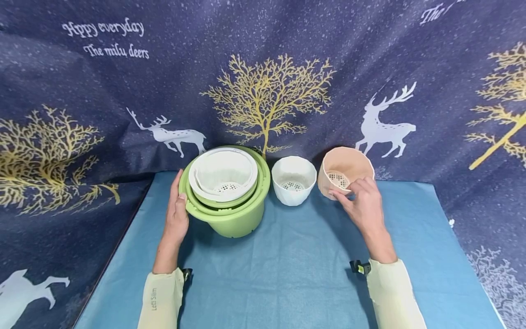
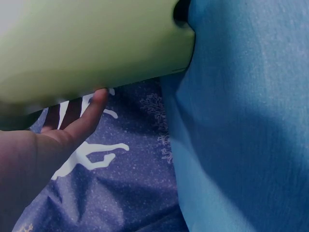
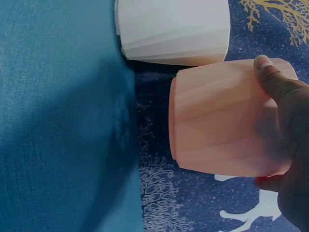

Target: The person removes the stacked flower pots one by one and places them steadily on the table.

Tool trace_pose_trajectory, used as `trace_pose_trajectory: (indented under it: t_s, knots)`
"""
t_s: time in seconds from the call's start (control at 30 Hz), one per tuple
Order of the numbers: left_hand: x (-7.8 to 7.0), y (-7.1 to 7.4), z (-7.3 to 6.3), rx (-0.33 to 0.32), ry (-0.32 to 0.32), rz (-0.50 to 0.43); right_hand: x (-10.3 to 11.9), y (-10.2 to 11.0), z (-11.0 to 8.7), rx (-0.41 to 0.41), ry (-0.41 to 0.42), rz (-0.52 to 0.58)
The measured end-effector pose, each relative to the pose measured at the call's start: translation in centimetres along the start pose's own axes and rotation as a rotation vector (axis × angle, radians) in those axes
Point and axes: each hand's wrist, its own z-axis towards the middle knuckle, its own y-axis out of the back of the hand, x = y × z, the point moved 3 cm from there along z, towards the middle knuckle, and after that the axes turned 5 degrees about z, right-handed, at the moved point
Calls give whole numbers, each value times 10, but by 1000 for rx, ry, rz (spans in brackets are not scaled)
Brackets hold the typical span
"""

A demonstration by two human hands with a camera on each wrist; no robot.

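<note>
My left hand [image 1: 176,214] holds the left side of a large green plant pot [image 1: 238,221], thumb at the rim and fingertips [image 2: 100,95] against the wall. Nested in that pot are another green rim and a white pot [image 1: 223,171] with a perforated bottom. A small white faceted pot [image 1: 292,194] stands to the right of the stack. My right hand [image 1: 365,205] pinches the near rim of a peach-coloured faceted pot [image 1: 347,160] with holes in its bottom. In the right wrist view its base appears raised off the cloth.
A blue cloth [image 1: 271,283] covers the table. Right behind the pots hangs a dark blue fabric backdrop [image 1: 172,82] printed with deer and golden trees. The pots line the table's back edge.
</note>
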Motion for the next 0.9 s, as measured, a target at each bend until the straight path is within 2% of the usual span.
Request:
trace_pose_trajectory:
  t_s: [0.2,0.9]
  knots:
    - [0,0,0,-7,1,4,-5,-5,-4,-5,-4,3]
    - [2,0,-1,-5,12,-17,-20,-20,-11,54,-36,-30]
